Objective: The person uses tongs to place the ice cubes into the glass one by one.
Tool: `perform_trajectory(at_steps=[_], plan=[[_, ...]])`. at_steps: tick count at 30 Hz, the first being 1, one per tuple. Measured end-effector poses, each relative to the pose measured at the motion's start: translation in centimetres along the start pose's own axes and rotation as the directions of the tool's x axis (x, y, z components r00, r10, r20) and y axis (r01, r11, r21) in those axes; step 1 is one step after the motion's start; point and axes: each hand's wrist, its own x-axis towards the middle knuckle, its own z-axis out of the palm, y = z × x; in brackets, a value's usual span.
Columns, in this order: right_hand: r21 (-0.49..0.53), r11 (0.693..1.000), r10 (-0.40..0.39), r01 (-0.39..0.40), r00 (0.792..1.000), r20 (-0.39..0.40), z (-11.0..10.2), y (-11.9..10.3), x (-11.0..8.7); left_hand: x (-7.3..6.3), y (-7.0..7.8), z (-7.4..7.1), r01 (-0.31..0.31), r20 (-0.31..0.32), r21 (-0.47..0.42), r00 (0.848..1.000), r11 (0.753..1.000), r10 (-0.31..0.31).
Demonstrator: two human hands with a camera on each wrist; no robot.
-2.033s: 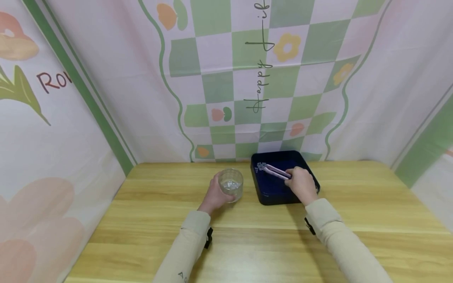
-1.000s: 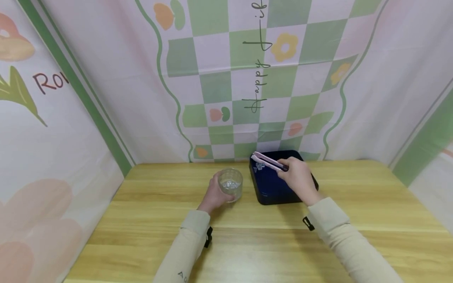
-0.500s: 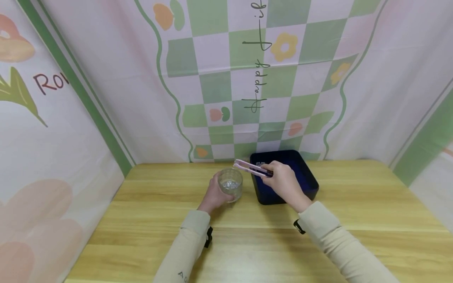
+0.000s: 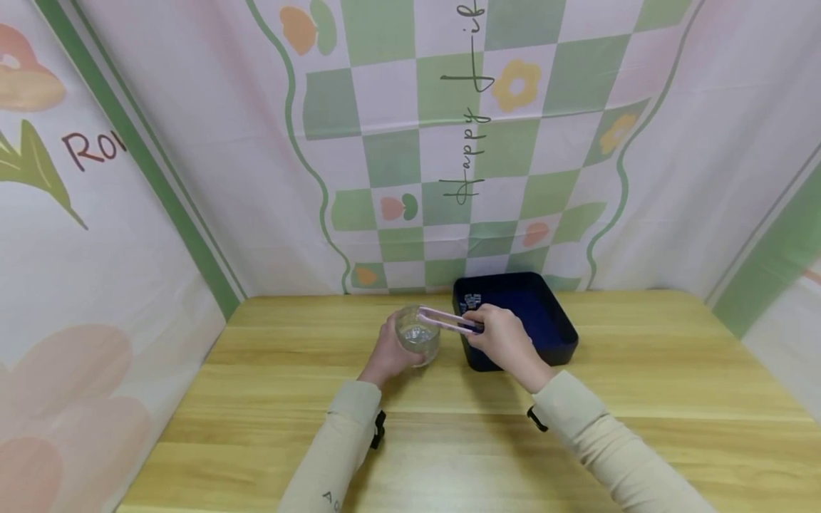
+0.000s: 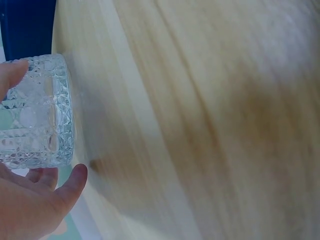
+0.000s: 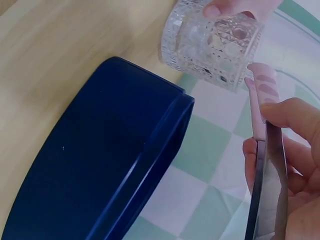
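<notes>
My left hand [image 4: 388, 354] holds a clear patterned glass [image 4: 428, 349] upright on the table, its thumb on the near side. Something clear lies at the bottom of the glass; what it is, I cannot tell. Pink-tipped tongs [image 4: 447, 324] are pinched in my right hand [image 4: 507, 340]. Their tips reach the glass's mouth in the head view; in the right wrist view the tongs [image 6: 258, 100] end close to the rim. Whether anything sits between the tips is too small to tell. Small clear pieces [image 4: 472, 298] lie in the dark blue tray [image 4: 558, 352], at its back left.
The tray stands just right of the glass, near the back edge of the wooden table [image 4: 288, 427]. A patterned curtain [image 4: 391, 100] hangs directly behind the table, and another printed cloth [image 4: 90, 285] is at the left.
My right hand has lifted the tongs from the clear pieces in the tray and carried them left, then lowered their tips to the glass. My left hand and the glass have stayed put.
</notes>
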Motion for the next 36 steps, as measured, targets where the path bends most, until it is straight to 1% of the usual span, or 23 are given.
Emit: perform_trajectory(at_steps=[5, 11, 17, 22, 26, 36], plan=[[-0.014, 1.0, 0.017, -0.017, 1.0, 0.022, 0.2, 0.07, -0.07, 0.04, 0.05, 0.0, 0.002, 0.001, 0.002, 1.0, 1.0, -0.002], [-0.011, 0.999, 0.037, -0.036, 0.998, 0.044, 0.29, 0.04, -0.08, 0.03, 0.06, -0.08, -0.013, 0.004, -0.008, 1.0, 1.0, 0.013], [-0.013, 0.999, 0.04, -0.039, 0.998, 0.047, 0.36, -0.11, 0.03, -0.13, 0.21, -0.1, 0.002, 0.006, 0.001, 1.0, 1.0, -0.002], [-0.013, 0.999, 0.042, -0.041, 0.998, 0.05, 0.38, -0.17, 0.1, -0.1, 0.05, -0.07, 0.002, 0.005, 0.009, 1.0, 1.0, -0.002], [-0.013, 0.999, 0.04, -0.039, 0.998, 0.046, 0.41, -0.16, 0.11, 0.01, -0.12, -0.02, 0.018, 0.005, 0.011, 1.0, 1.0, -0.018], [0.003, 0.999, 0.044, -0.044, 0.998, 0.051, 0.31, -0.11, 0.24, 0.05, -0.37, -0.05, 0.017, 0.006, 0.013, 1.0, 1.0, -0.017]])
